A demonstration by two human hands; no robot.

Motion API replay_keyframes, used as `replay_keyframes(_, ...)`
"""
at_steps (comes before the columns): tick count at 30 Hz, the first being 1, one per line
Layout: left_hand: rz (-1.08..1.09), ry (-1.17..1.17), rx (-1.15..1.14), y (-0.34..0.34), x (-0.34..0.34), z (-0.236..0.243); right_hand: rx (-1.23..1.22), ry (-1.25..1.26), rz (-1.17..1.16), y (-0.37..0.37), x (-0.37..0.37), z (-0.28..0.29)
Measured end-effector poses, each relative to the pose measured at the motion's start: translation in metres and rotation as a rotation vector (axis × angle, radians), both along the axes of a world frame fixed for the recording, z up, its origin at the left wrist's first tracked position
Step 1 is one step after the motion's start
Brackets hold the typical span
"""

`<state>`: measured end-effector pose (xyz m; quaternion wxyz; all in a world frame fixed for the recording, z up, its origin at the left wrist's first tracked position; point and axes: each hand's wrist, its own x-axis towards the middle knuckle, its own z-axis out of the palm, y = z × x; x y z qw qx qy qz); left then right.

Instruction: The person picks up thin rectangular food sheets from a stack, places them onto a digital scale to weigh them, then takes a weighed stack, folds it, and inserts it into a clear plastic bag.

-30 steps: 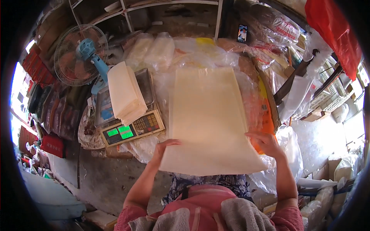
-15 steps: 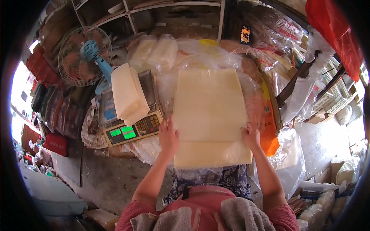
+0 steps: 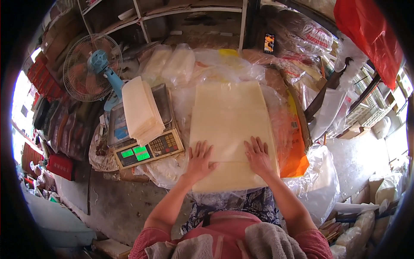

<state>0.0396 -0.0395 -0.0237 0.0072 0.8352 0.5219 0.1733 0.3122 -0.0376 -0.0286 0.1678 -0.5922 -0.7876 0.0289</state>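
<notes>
A stack of large cream-coloured thin sheets (image 3: 230,121) lies on the plastic-covered table before me. A crosswise edge shows on it, just under my hands. My left hand (image 3: 201,161) rests flat on the left part of the stack, its fingers spread and pointing away from me. On the right part my right hand (image 3: 259,157) lies flat too, fingers apart. Neither hand grips anything. To the left, a folded bundle of similar cream sheets (image 3: 141,110) lies on the tray of a digital scale (image 3: 148,149) with lit green displays.
A blue fan (image 3: 98,62) stands behind the scale. Clear bags of pale sheets (image 3: 177,64) lie at the table's far side, with a lit phone (image 3: 269,43) propped to their right. An orange sack (image 3: 294,162) and crumpled clear plastic (image 3: 317,185) edge the right side.
Both hands have moved inward from the stack's side edges onto its top, and their fingers have spread flat. The whole view has shifted slightly.
</notes>
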Motion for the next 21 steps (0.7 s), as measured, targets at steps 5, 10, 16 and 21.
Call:
replay_keyframes(5, -0.039, -0.037, 0.087, 0.013, -0.044, 0.011, -0.024, -0.031, 0.026, 0.006, 0.0, 0.006)
replay_keyframes(10, -0.137, -0.202, 0.115, -0.002, -0.018, 0.074, 0.002, 0.192, 0.296, -0.011, -0.073, 0.088)
replay_keyframes(16, 0.171, -1.264, 0.013, 0.008, -0.033, 0.034, 0.325, 0.311, 0.553, -0.016, -0.047, 0.126)
replay_keyframes(21, -0.004, -0.968, -0.083, -0.018, -0.042, 0.007, 0.011, 0.424, 0.471, -0.043, 0.011, 0.064)
